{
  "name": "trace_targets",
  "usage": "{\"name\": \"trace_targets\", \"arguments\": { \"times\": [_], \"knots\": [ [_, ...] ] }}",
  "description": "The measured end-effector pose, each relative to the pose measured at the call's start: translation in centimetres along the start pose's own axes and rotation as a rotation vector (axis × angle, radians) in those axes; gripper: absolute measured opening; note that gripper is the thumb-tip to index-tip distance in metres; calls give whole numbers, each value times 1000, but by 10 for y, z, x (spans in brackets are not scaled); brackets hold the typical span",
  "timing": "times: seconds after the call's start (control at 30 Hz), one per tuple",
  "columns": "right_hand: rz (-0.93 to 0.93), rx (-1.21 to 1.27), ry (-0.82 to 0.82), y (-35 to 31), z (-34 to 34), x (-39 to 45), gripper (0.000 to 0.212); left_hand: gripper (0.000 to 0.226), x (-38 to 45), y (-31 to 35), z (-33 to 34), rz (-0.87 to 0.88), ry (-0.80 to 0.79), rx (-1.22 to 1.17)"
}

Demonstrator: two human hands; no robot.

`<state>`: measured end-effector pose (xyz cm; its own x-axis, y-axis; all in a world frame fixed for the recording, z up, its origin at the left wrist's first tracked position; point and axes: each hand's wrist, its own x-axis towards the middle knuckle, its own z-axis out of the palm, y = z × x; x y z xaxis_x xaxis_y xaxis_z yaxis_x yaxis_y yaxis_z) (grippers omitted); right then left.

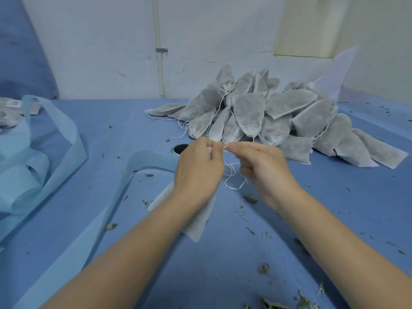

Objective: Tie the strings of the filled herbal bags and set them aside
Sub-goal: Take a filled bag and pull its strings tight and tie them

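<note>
Strings [231, 175] pinched between left hand [198, 166] and right hand [265, 168], bag [198, 219] hanging under the left

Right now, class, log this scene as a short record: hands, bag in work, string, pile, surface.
left hand: pinches the string at the bag's neck
right hand: pinches the string opposite
bag: white, hangs below the left hand
string: white, loops dangle between the hands
pile: filled bags heaped behind the hands
table: blue, strewn with herb bits

Single head-worn wide view, facing forward and down, close over blue table [93, 134]
</note>
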<state>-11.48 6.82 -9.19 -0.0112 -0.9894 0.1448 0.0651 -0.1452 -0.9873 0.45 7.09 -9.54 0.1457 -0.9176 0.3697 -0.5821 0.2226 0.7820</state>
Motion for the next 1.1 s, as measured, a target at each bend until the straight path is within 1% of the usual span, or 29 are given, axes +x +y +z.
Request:
{"name": "trace_targets", "arguments": {
  "times": [0.03,0.13,0.2,0.27,0.33,0.4,0.47,0.53,0.6,0.67,0.77,0.8,0.87,0.93,0.97,1.0,1.1],
  "knots": [
    [62,101,-16,-1,1,1,10,21,0,2,0,-26,-25,-52],
    [274,467,-154,-4,4,1,11,27,2,8,-1,-139,-81,-308],
    [333,579,-193,-4,5,1,13,26,3,10,-1,-224,-104,-436],
    [363,614,-198,-2,6,1,12,15,1,11,1,-230,-100,-478],
    [368,597,-179,-2,6,1,11,3,-2,10,2,-117,-21,-432],
    [358,570,-153,-3,5,1,11,7,-6,7,0,61,85,-289],
    [343,550,-140,-4,4,1,9,13,-8,6,-1,171,162,-184],
    [340,537,-135,-5,3,1,7,15,-10,7,-2,183,198,-167],
    [343,530,-123,-6,2,2,6,10,-9,7,-2,187,208,-165],
    [336,504,-94,-5,0,2,14,7,-6,5,-3,196,221,-152],
    [248,349,-21,-4,1,2,13,8,-4,1,-5,254,250,-30],
    [203,268,12,-3,2,2,12,10,-4,0,-5,314,259,60],
    [103,100,58,-2,2,1,11,12,-3,-3,-6,484,302,264],
    [25,10,46,-2,1,0,10,14,-3,-6,-5,619,378,357],
    [9,-5,33,-2,0,-1,10,13,-2,-7,-5,643,391,365],
    [3,-15,22,-2,-1,0,12,12,-2,-7,-5,623,378,356],
    [-4,-26,5,-2,-2,0,13,12,-2,-2,-5,407,223,245]
  ]
}}
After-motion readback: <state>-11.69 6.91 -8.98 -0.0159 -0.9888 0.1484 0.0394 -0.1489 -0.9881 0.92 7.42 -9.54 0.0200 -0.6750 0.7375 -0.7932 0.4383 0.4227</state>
